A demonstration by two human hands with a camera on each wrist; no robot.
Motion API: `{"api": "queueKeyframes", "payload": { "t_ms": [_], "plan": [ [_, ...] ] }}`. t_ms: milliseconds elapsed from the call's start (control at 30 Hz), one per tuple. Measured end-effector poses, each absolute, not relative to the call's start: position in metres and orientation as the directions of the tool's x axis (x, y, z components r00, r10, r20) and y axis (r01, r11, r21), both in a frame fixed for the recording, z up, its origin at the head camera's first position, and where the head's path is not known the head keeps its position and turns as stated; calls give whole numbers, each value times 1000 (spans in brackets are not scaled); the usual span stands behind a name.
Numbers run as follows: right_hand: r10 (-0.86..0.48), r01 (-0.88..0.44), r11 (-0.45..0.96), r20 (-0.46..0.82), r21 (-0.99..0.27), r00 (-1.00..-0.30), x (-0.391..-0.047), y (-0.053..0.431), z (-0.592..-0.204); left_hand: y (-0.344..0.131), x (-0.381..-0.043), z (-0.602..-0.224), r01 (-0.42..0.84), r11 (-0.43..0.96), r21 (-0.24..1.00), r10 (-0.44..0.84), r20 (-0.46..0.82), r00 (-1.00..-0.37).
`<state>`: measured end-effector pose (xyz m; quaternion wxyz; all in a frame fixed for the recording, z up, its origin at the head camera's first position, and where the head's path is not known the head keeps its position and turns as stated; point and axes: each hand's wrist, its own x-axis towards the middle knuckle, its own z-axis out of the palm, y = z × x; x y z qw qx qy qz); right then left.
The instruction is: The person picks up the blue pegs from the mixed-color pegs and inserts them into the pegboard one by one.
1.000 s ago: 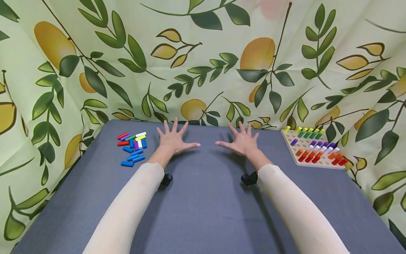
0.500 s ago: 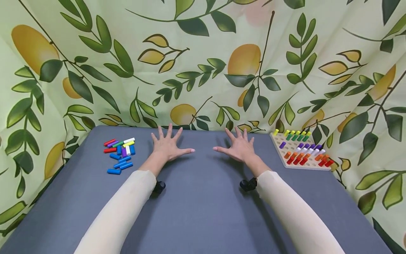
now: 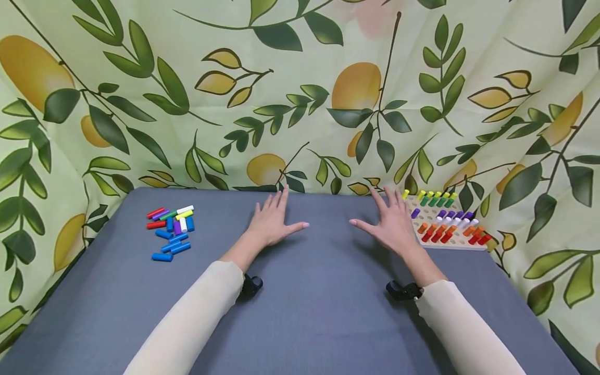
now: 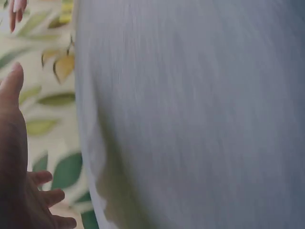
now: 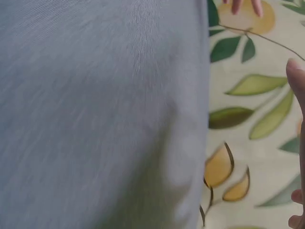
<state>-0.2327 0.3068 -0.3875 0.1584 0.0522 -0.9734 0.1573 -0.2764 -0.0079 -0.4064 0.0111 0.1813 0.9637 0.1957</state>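
My left hand (image 3: 269, 221) hovers over the grey table with its fingers straight and thumb spread, holding nothing. To its left lies a loose group of coloured pegs: a blue peg (image 3: 162, 257) at the near side, a red peg (image 3: 156, 225) farther back, and others in purple, green, white and yellow. My right hand (image 3: 392, 224) is also in the air, fingers extended and empty, just left of a wooden pegboard (image 3: 461, 247). Its fingertips overlap the board's left edge in the head view. Rows of yellow, green, purple, white, orange and red pegs stand in the board.
A grey cloth (image 3: 309, 312) covers the table. Behind and at both sides hangs a curtain (image 3: 300, 62) printed with leaves and fruit. A black wrist camera (image 3: 251, 286) sits on the left wrist and another black camera (image 3: 403, 290) on the right.
Both hands have shifted: the right one moved right towards the pegboard, and the left one moved slightly right with its fingers closer together. The head view has turned a little; pegs and board stay put.
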Motion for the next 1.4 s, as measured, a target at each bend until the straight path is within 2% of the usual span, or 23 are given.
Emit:
{"api": "queueKeyframes", "payload": {
  "t_ms": [200,467,767,933,1033,1167,1400],
  "plan": [
    [3,-124,939,366,-321,-931,-213,335,-381,33,-264,-406,418,811,410,430,67,-900],
    [148,-73,893,442,-444,-885,-183,387,-372,88,-256,-409,397,734,551,433,71,-899],
    [389,63,808,450,-586,-804,-168,425,-367,129,-247,-410,252,576,778,376,23,-927],
    [476,48,771,525,-635,-705,-161,445,-373,154,-246,-409,254,557,791,378,31,-925],
    [506,45,757,540,-652,-673,-160,456,-381,167,-244,-408,260,554,791,383,34,-923],
    [547,96,732,497,-675,-674,-160,467,-401,181,-241,-411,252,556,792,380,28,-925],
    [683,123,589,410,-799,-604,-155,478,-430,204,-235,-420,272,546,792,387,49,-921]
  ]
}}
